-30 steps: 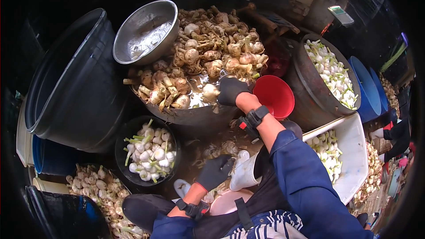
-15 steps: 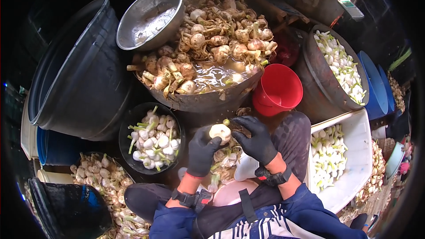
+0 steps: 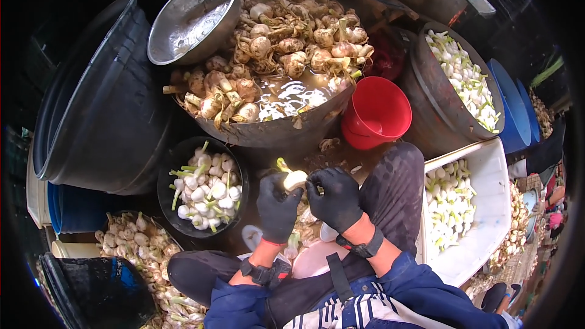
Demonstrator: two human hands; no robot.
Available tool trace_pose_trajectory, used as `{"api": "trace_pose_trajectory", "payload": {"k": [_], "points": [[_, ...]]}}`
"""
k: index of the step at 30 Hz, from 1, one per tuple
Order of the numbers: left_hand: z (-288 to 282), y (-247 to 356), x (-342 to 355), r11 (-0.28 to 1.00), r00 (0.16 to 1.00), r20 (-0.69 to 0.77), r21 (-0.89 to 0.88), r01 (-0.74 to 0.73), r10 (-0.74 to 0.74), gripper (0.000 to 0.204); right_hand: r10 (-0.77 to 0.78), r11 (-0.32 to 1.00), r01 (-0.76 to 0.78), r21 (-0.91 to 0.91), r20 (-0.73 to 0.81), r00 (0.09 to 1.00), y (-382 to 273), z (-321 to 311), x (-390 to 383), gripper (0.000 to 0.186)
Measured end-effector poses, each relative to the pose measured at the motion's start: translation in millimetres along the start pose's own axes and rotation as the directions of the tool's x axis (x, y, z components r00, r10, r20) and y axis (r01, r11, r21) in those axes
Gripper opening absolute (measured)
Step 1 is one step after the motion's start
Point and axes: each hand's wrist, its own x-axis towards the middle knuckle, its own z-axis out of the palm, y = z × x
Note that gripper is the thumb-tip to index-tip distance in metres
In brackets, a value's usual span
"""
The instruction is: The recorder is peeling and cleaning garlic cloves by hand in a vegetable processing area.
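Observation:
A pale garlic bulb (image 3: 295, 180) with a short green stem sits in my gloved left hand (image 3: 278, 207), whose thumb and fingers close round its left side. The stem points up and to the left. My gloved right hand (image 3: 334, 198) is closed, its bent fingertips and thumb against the bulb's right edge. Any loose skin between those fingers is hidden. Below the hands, between my legs, lie garlic peelings (image 3: 306, 226) and a pale pink round surface (image 3: 317, 260). Left of my hands stands a black basin (image 3: 164, 210) of white garlic bulbs (image 3: 206, 190) with green stems.
Ahead, a big tub (image 3: 262, 137) holds water and muddy garlic (image 3: 286, 39), with a metal bowl (image 3: 194, 21) at its back left. A red bucket (image 3: 376, 113) stands beside it. Right are a white crate (image 3: 495, 207) and a barrel (image 3: 420, 79) of cleaned garlic; left, a large dark barrel (image 3: 113, 109).
The bulb has turned in my left hand, its stem now pointing up-left. My right fingers have curled in against its right side. The whole view has shifted slightly.

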Motion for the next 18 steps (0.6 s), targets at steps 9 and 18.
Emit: {"api": "trace_pose_trajectory", "payload": {"k": [9,18], "points": [[-12,-7,3,0.997,0.990,0.140,-0.066,0.032,-0.022,0.036,0.172,0.954,-0.191,0.229,0.104,0.980,12,5,-10,0.008],[-10,-26,9,0.999,0.995,0.090,0.028,-0.040,0.037,0.039,0.152,0.961,-0.147,0.235,-0.003,0.988,24,11,-21,0.011]]}}
